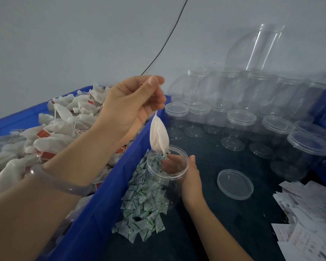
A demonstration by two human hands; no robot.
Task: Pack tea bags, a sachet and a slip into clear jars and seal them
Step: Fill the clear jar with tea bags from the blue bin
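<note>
1. A pale grey wall (pixel 83 34) backs a dark table (pixel 224 213). A blue crate (pixel 105 194) heaped with tea bags (pixel 64 121) takes up the table's left side.
2. Along the back edge stand rows of clear jars (pixel 241 121), lidded, and none seems to hold anything.
3. The left hand (pixel 132 104) is raised above the crate's right rim. Its thumb and fingers pinch the string of one tea bag (pixel 159 137), which hangs with its lower tip at the mouth of an open jar (pixel 158 185).
4. The right hand (pixel 191 181) grips that jar from the side, fingers curled round its wall and thumb at the rim. The jar stands near the front of the table, just beside the crate.
5. Its lid (pixel 235 184) lies flat on the table to the right, apart from the jar.
6. Green-printed sachets (pixel 143 219) lie piled against the crate wall, and slips (pixel 305 223) are spread at the right edge.
7. Progress, as I judge it, is early — this jar looks empty, though the sachets behind it show through its wall and make that hard to tell.
8. Left for this jar: lowering the bag in, any further bags, one sachet, one slip, then the lid — and the waiting jars after that.
</note>
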